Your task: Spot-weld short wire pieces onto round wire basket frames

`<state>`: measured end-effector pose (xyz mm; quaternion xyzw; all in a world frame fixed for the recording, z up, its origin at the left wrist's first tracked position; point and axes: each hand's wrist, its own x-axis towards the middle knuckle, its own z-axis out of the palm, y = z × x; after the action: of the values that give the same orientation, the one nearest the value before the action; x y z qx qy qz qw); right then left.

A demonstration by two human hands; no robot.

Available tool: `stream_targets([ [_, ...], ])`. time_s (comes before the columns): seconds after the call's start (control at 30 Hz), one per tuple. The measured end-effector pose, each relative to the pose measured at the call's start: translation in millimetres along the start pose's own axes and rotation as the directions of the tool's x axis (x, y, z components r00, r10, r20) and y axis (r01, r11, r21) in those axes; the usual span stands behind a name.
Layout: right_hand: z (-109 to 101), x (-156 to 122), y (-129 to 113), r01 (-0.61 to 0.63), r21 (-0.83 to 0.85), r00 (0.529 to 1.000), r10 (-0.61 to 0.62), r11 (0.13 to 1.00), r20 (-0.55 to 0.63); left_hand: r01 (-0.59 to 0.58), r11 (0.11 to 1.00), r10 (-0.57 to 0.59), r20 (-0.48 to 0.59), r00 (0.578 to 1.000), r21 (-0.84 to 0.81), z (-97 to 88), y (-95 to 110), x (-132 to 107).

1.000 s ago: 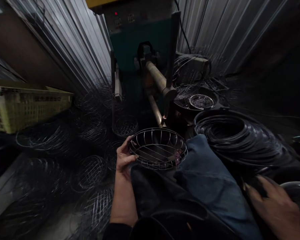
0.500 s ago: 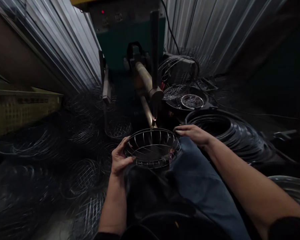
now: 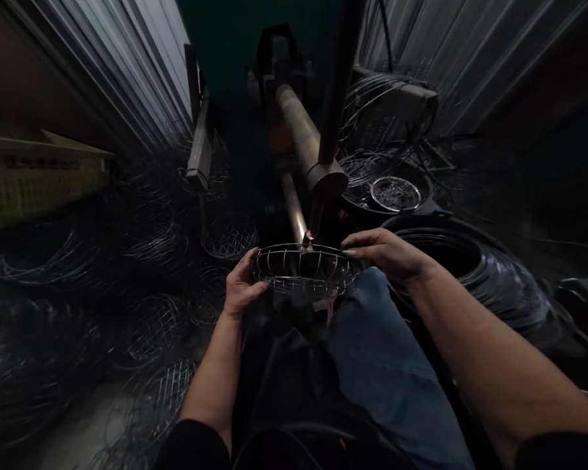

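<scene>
A round wire basket (image 3: 301,269) is held level in front of my knees, just under the tip of the welding machine's upper arm (image 3: 318,189). My left hand (image 3: 241,287) is closed on the basket's left rim. My right hand (image 3: 385,252) grips the right rim with fingers curled over the wire. The lower horizontal bar (image 3: 294,212) of the machine runs toward the basket's far edge. My legs in blue trousers (image 3: 387,365) and a dark apron lie below the basket.
Heaps of finished wire baskets (image 3: 161,326) cover the floor to the left. A yellow plastic crate (image 3: 34,179) stands at far left. Coils of black wire rings (image 3: 490,274) and a pan of small parts (image 3: 394,194) sit at right. Corrugated metal walls close in behind.
My right hand came from the lower right up to the basket's right rim. The basket has since been raised and tipped flatter, closer under the machine's tip.
</scene>
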<state>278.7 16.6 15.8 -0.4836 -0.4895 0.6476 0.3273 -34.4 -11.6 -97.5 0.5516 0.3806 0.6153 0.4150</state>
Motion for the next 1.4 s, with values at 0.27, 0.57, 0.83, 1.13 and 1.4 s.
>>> stream_targets([
  [0.27, 1.3, 14.1, -4.7, 0.069, -0.028, 0.995, -0.071, 0.997, -0.077, -0.053, 0.998, 0.051, -0.059, 0.997, -0.037, 11.2, -32.5, 24.1],
  [0.57, 6.1, 19.1, -10.3, 0.138, -0.082, 0.983, -0.147, 0.987, -0.107, -0.026, 0.997, 0.020, -0.079, 0.997, -0.070, 15.0, -41.7, 36.5],
  [0.83, 8.4, 19.1, -6.3, 0.104, 0.016, 0.981, -0.100, 0.994, -0.164, -0.032, 0.999, 0.031, -0.065, 0.997, -0.017, 17.4, -46.9, 42.1],
  [1.13, -32.1, 14.2, 26.2, 0.216, -0.027, 0.962, -0.217, 0.976, -0.165, 0.240, 0.971, -0.189, -0.637, 0.747, -0.006, 76.2, -41.7, -29.4],
  [1.4, -50.5, 9.1, 48.5, 0.058, 0.207, 0.991, -0.031, 0.977, -0.131, 0.334, 0.815, -0.507, -0.303, 0.807, -0.474, 161.2, -10.0, -24.9],
])
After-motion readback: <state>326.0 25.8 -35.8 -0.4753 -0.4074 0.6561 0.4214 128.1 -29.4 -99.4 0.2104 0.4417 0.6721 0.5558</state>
